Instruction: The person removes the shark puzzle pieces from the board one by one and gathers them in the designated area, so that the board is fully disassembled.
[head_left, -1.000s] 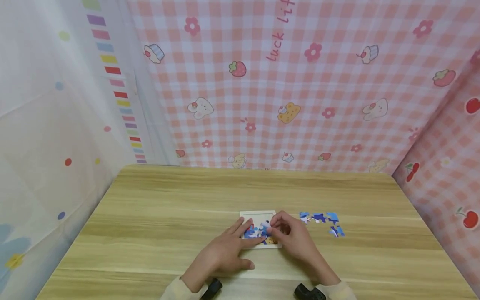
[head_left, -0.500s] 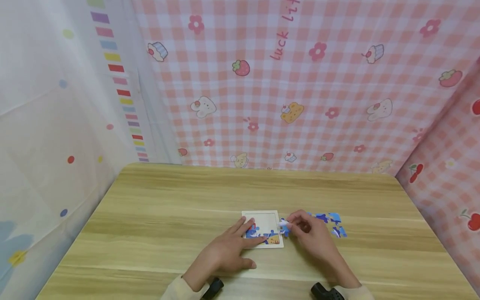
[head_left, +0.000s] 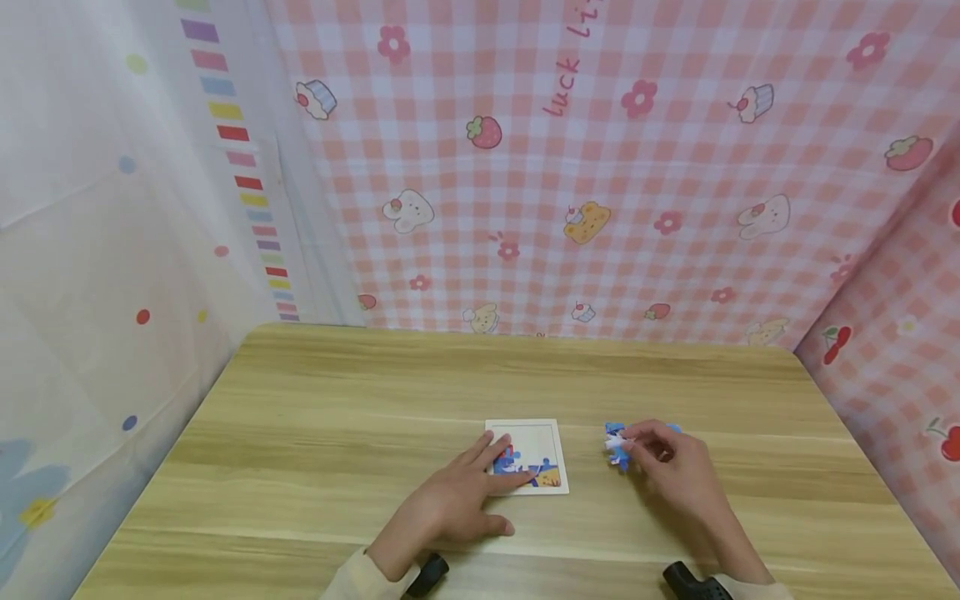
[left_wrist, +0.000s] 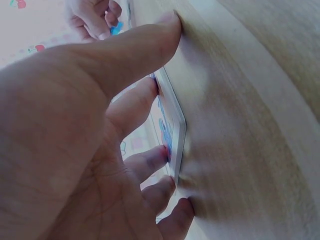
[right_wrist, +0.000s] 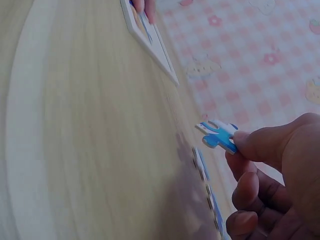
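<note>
A white puzzle tray (head_left: 564, 482) lies on the table with several joined blue and yellow pieces (head_left: 548, 475) along its lower part. My left hand (head_left: 461, 496) rests over its left side, fingers spread and fingertips touching tray and pieces; the thumb lies on the table. To the right, my right hand (head_left: 678, 471) pinches a blue and white puzzle piece (right_wrist: 220, 136) between thumb and index finger. In the right wrist view that piece is held above the table. Loose puzzle pieces (right_wrist: 212, 197) lie beneath it, mostly hidden by the right hand in the head view.
The wooden table (head_left: 360, 392) reaches back to a pink checked cloth (head_left: 525, 183). A white cloth (head_left: 90, 250) hangs at the left and a red checked cloth (head_left: 900, 333) at the right. Black wrist cameras (head_left: 427, 575) sit on both wrists.
My right hand has moved from over the tray to the right, carrying the pinched piece away to the loose pieces. The tray's right interior is now uncovered. My left hand has stayed in place.
</note>
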